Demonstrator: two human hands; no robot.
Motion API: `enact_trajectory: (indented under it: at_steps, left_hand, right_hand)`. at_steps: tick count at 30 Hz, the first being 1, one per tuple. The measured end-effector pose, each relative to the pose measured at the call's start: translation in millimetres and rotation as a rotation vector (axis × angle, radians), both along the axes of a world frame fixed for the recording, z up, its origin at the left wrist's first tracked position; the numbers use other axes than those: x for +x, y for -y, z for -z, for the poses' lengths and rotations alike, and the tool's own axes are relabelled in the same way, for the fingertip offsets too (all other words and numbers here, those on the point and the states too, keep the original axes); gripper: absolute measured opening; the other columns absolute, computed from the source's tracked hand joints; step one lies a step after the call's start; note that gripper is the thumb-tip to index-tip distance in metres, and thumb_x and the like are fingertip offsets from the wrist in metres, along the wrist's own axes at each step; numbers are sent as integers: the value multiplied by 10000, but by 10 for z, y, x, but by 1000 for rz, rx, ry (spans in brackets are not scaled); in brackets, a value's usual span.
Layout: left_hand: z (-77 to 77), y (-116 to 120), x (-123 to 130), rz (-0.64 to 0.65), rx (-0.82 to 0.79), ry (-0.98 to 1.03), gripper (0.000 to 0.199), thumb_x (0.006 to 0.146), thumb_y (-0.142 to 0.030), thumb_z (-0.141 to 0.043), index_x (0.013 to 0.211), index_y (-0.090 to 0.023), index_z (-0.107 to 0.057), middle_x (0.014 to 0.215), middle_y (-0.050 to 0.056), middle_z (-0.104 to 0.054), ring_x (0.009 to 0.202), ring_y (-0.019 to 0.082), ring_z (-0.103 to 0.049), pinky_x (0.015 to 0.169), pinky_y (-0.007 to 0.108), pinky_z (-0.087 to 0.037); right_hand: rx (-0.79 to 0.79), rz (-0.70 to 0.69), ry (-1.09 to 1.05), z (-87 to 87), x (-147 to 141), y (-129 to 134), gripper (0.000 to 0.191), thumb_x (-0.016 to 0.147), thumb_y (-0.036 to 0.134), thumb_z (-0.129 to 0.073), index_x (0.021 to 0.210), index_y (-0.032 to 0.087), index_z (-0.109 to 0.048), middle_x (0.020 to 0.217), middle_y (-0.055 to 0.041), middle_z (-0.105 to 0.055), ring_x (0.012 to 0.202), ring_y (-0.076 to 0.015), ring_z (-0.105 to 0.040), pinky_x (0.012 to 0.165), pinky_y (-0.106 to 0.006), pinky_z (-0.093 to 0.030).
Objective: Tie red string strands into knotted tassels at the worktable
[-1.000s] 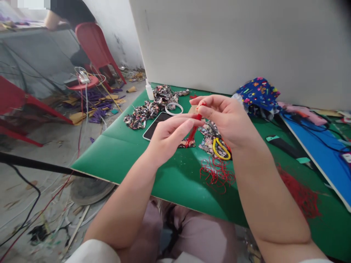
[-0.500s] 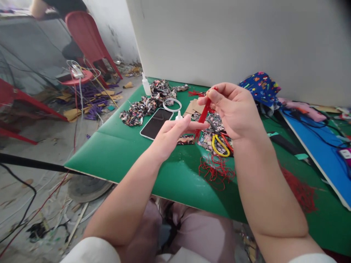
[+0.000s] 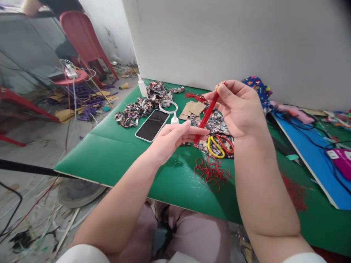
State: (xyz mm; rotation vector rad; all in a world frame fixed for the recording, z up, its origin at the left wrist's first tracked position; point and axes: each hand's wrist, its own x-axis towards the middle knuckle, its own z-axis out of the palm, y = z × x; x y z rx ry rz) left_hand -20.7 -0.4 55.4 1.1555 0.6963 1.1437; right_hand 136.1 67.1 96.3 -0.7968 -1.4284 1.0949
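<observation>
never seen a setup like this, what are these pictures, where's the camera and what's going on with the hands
There is no machine here: the left hand and right hand are a person's own bare hands. The view comes from a camera worn on that person's head, looking forward and down. The right hand pinches the top of a red thread bundle; the left hand is at its lower part, though I can't tell whether it grips it. On the green table lie a phone, yellow-and-red-handled scissors, loose red threads, brown card pieces and crumpled patterned fabric. A white bottle stands near the far left corner.
</observation>
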Motion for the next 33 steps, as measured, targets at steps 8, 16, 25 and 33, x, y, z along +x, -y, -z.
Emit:
enact_trajectory:
  at_steps: [8, 16, 25, 33]
  left_hand:
    - [4, 2, 14, -15, -7, -18, 348, 830, -429, -532, 856, -157, -748, 957, 100, -727, 862, 230, -687, 814, 347, -534]
    - [59, 35, 112, -176, 114, -57, 114, 703, -193, -707, 815, -179, -721, 839, 39, -737, 755, 176, -693, 731, 309, -565]
    - [42, 52, 119, -133, 83, -35, 319, 713, -178, -708, 989, -199, -549, 854, 30, -734, 796, 190, -703, 686, 266, -557]
    - [77, 11, 135, -144, 57, 7, 294, 771, -214, -657, 1056, -160, -605, 802, 35, -739, 771, 157, -703, 720, 245, -565]
  right_hand:
    - [28, 15, -14, -13, 29, -22, 151, 783, 351, -629, 707, 231, -578, 737, 45, -630, 861, -140, -657, 755, -301, -497]
    - [39, 30, -17, -33, 71, -12, 136, 794, 356, -616, 731, 240, -581, 742, 37, -641, 862, -141, -659, 734, -290, -499]
    - [62, -17, -50, -74, 47, 40, 128, 779, 353, -634, 728, 244, -590, 706, 54, -626, 803, -116, -664, 761, -275, -525]
    - [76, -61, -62, -92, 34, 59, 125, 770, 355, -647, 733, 246, -600, 680, 61, -628, 770, -109, -665, 775, -269, -531]
